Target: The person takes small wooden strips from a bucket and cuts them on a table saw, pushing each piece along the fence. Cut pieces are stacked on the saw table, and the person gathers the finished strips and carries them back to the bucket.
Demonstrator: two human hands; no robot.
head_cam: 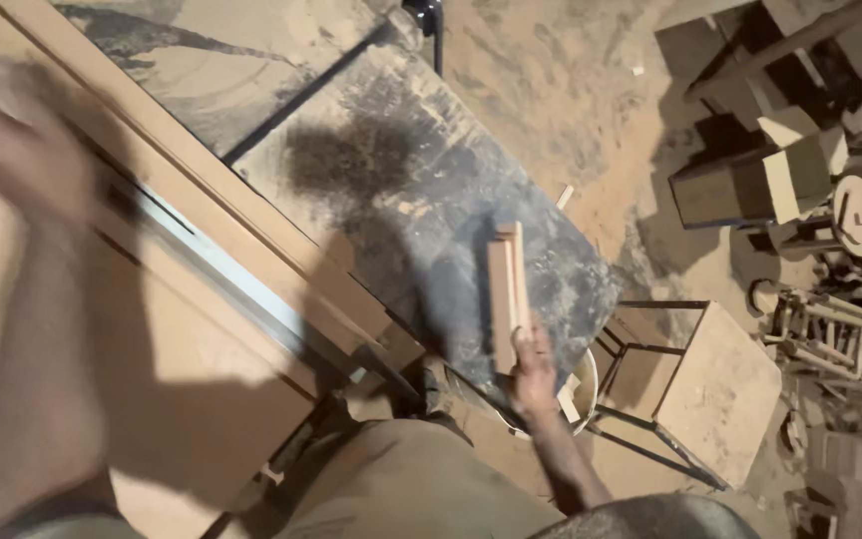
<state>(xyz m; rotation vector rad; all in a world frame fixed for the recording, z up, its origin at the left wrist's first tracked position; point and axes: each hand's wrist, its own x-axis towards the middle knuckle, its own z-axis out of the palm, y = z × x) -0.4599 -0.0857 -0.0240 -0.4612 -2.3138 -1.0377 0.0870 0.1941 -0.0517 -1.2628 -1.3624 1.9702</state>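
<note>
Pale squared wood strips (507, 289) in right hand (533, 371); left hand (17, 150) blurred.

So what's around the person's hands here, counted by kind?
Hands: 2, a blurred left hand and a right hand
Wooden strips in the right hand: 2, as far as shows
Dusty dark table: 1
Long wooden rail: 1
Metal-framed stool: 1
White bucket: 1
Total: 8

Two pale wood strips (506, 289), pressed together lengthwise, stand nearly upright at frame centre; I pinch their lower end.
</note>
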